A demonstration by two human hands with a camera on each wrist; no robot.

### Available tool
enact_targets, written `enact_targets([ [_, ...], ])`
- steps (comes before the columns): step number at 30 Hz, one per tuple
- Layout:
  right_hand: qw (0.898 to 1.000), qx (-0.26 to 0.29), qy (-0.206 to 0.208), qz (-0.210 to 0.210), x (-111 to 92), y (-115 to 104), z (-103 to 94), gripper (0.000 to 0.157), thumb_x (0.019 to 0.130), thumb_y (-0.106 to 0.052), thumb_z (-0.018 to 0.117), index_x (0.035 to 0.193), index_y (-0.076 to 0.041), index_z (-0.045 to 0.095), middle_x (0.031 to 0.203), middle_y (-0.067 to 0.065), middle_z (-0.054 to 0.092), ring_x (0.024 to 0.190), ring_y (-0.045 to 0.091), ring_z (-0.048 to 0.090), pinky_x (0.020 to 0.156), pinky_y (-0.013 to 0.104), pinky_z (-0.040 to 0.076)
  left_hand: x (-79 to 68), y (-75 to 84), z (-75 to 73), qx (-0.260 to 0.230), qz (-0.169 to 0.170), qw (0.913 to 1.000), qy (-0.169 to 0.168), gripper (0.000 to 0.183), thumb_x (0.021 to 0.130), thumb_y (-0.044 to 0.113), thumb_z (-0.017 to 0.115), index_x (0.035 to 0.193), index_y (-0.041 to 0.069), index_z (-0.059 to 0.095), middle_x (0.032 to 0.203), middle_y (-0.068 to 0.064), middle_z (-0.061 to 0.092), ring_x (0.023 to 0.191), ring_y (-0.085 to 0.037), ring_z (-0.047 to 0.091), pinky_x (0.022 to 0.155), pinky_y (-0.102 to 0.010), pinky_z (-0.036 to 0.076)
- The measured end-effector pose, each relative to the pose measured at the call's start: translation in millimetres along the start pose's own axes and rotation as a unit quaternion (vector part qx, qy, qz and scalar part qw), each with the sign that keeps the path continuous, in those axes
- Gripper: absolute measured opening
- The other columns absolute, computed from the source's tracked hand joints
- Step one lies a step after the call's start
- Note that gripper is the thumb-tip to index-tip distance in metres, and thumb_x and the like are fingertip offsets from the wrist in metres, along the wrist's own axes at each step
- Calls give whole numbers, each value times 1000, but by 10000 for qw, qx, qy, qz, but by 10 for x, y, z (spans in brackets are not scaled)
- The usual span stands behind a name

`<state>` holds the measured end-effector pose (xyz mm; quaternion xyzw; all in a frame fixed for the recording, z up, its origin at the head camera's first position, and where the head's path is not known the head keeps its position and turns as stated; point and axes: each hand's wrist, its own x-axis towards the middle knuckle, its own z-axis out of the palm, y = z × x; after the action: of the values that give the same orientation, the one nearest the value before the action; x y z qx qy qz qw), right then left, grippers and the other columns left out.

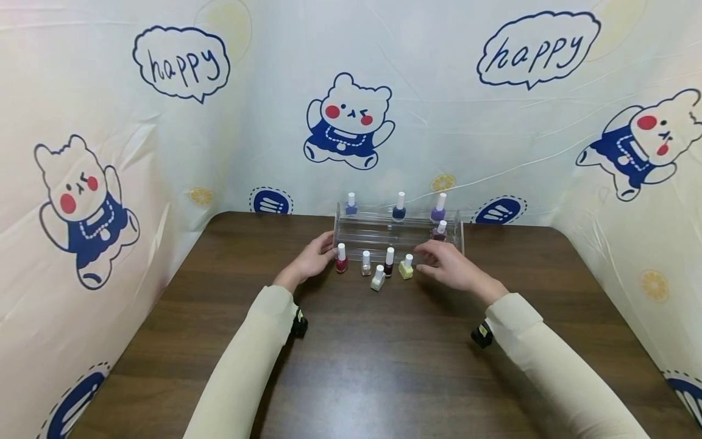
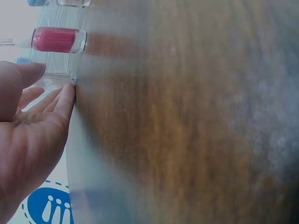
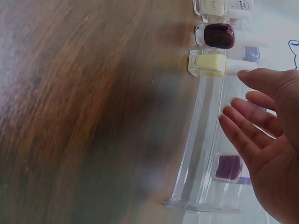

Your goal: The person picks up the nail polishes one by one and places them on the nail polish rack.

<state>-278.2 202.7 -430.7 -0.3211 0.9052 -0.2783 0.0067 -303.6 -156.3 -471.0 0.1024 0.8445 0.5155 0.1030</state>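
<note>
A clear acrylic tiered rack (image 1: 362, 235) stands at the back of the table. My left hand (image 1: 315, 255) is at its left end, fingers extended against the end corner in the left wrist view. The thumb is near a red nail polish bottle (image 2: 55, 39). My right hand (image 1: 451, 265) hovers before the rack's right part with spread fingers and nothing in it. Its thumb lies close to the white cap of a yellow nail polish bottle (image 3: 210, 64); whether they touch, I cannot tell. Beside that stand a dark red bottle (image 1: 389, 268), a clear one (image 1: 366, 266) and a pale one (image 1: 377, 281).
On the rack's top tier are a light blue bottle (image 1: 351, 208), a navy bottle (image 1: 398, 212) and a purple bottle (image 1: 438, 213). A dark purple bottle (image 1: 439, 233) sits a tier lower, partly behind my right hand. A printed cloth (image 1: 263, 122) hangs behind the wooden table (image 1: 384, 366).
</note>
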Motion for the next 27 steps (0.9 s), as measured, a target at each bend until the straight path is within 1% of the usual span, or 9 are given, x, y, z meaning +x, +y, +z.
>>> enact_targets([
  [8,9999,75,-35,-92,39,-35,48,36,93,-7,74,126,4,65,117,16,70,101,29,69,89,47,59,1,-21,7,-42,-51,10000,-3,57,109,12,50,161,10,28,162,-18,37,146,-32,42,120,-45,35],
  [17,9998,115,-34,-156,90,-80,86,36,93,-8,73,125,7,65,113,15,70,99,27,69,89,47,59,-29,19,8,-59,6,10000,5,57,109,11,49,161,7,28,162,-20,36,146,-33,41,120,-46,34],
  [22,9996,107,23,-272,99,-68,125,33,94,-6,72,124,8,65,112,16,71,96,27,70,87,47,59,-43,17,14,-37,1,10000,8,57,109,11,49,161,7,28,162,-20,36,147,-33,41,120,-46,34],
  [27,9995,127,-1,-290,104,-65,152,29,96,-6,70,122,7,66,113,16,71,96,26,70,87,44,60,-54,17,24,-19,-4,10000,20,57,109,12,49,161,6,28,161,-20,37,147,-34,41,120,-46,34],
])
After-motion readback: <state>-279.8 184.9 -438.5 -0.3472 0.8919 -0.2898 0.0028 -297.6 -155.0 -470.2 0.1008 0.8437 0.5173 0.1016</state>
